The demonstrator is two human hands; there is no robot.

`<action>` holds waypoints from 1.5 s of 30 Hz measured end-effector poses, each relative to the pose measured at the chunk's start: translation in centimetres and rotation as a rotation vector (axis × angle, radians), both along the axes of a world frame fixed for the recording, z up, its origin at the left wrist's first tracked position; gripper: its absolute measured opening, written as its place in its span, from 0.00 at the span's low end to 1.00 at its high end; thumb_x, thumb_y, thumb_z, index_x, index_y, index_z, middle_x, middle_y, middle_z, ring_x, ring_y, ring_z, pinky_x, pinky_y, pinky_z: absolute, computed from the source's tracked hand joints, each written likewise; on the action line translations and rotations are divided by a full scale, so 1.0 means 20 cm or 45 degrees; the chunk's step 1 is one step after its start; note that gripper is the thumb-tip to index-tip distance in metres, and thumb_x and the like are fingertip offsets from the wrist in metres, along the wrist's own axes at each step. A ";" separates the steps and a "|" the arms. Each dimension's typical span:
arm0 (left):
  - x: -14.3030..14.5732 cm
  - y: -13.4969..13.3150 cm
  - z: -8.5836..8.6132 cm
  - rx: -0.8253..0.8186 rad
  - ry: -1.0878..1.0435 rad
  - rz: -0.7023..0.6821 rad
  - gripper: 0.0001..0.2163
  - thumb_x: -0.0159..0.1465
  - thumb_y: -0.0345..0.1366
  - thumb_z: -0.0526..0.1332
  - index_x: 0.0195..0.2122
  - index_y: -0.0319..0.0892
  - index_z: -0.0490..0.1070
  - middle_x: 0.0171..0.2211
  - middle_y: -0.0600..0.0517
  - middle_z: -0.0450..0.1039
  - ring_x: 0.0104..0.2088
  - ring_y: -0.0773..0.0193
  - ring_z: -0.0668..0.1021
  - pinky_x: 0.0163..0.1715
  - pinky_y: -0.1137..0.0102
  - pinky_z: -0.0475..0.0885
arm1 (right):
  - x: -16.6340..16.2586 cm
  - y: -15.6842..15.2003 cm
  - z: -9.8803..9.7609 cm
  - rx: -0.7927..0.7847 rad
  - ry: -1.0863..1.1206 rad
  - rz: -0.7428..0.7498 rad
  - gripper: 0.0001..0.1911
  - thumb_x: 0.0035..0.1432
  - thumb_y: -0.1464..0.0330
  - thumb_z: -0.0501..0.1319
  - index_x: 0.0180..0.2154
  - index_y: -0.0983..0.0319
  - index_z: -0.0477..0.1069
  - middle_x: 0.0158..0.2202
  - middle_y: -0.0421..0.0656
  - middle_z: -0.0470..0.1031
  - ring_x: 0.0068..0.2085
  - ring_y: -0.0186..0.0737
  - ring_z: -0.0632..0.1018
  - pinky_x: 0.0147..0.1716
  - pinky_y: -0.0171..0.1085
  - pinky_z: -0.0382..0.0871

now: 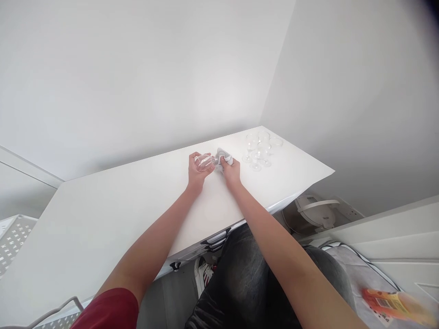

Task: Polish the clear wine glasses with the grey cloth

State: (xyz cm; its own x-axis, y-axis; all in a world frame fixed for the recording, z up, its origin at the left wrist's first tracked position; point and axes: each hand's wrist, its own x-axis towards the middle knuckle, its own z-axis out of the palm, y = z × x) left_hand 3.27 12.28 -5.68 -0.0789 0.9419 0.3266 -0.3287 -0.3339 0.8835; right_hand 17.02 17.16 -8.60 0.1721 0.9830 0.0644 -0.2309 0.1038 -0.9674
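Observation:
A clear stemmed glass [205,161] lies sideways above the white table, its bowl cradled in my left hand [197,175]. The fingers of that hand are wrapped round the bowl, which faces left. My right hand [232,171] is closed on a white cloth [224,156], pressed over the foot end of the glass. The cloth and fingers hide most of the foot. To the right of my hands, several clear stemmed glasses [264,148] stand grouped on the table.
The white table [130,214] runs along a wall, with its right corner near the glasses. Below it on the right is a rice cooker-like appliance [315,212]. An orange packet [394,304] lies at lower right. White perforated racks [15,242] flank the table's left end.

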 end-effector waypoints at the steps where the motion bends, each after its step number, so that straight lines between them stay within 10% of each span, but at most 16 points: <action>1: 0.00 0.01 -0.01 -0.009 -0.004 -0.002 0.30 0.54 0.39 0.79 0.51 0.52 0.62 0.57 0.46 0.76 0.53 0.55 0.84 0.60 0.54 0.72 | -0.01 -0.01 0.02 0.016 0.111 0.065 0.20 0.53 0.51 0.70 0.38 0.60 0.75 0.35 0.42 0.79 0.35 0.40 0.77 0.36 0.39 0.72; 14: -0.05 0.04 -0.02 -0.081 -0.166 -0.065 0.24 0.58 0.43 0.76 0.49 0.48 0.66 0.49 0.47 0.79 0.51 0.56 0.84 0.62 0.52 0.71 | -0.02 -0.06 0.09 -0.313 0.225 0.465 0.15 0.55 0.55 0.66 0.33 0.57 0.65 0.22 0.34 0.61 0.21 0.34 0.62 0.18 0.36 0.57; 22: -0.04 0.07 -0.04 -0.274 -0.153 0.117 0.20 0.64 0.54 0.68 0.43 0.44 0.68 0.45 0.45 0.81 0.39 0.63 0.83 0.54 0.59 0.73 | -0.05 -0.15 0.11 0.422 -0.535 -0.012 0.11 0.65 0.57 0.58 0.35 0.57 0.65 0.30 0.38 0.70 0.31 0.37 0.69 0.34 0.36 0.67; 30: -0.03 0.06 -0.03 -0.065 -0.022 0.026 0.25 0.58 0.45 0.76 0.51 0.51 0.67 0.53 0.48 0.80 0.52 0.57 0.82 0.50 0.64 0.70 | -0.03 -0.05 0.08 -0.328 0.191 0.484 0.13 0.59 0.56 0.58 0.30 0.56 0.59 0.21 0.34 0.58 0.20 0.35 0.60 0.18 0.37 0.57; 38: -0.04 0.08 -0.04 -0.255 -0.106 0.174 0.21 0.64 0.55 0.67 0.48 0.46 0.69 0.45 0.46 0.82 0.42 0.60 0.83 0.42 0.65 0.69 | -0.05 -0.15 0.10 0.402 -0.560 0.016 0.11 0.66 0.58 0.56 0.34 0.56 0.64 0.30 0.39 0.70 0.32 0.39 0.69 0.34 0.37 0.64; 45: -0.06 0.07 -0.02 -0.223 -0.219 0.150 0.18 0.65 0.57 0.65 0.42 0.47 0.69 0.39 0.50 0.80 0.42 0.62 0.81 0.42 0.67 0.70 | -0.06 -0.13 0.08 0.250 -0.383 0.255 0.14 0.62 0.57 0.58 0.29 0.57 0.60 0.27 0.38 0.64 0.30 0.37 0.67 0.32 0.36 0.64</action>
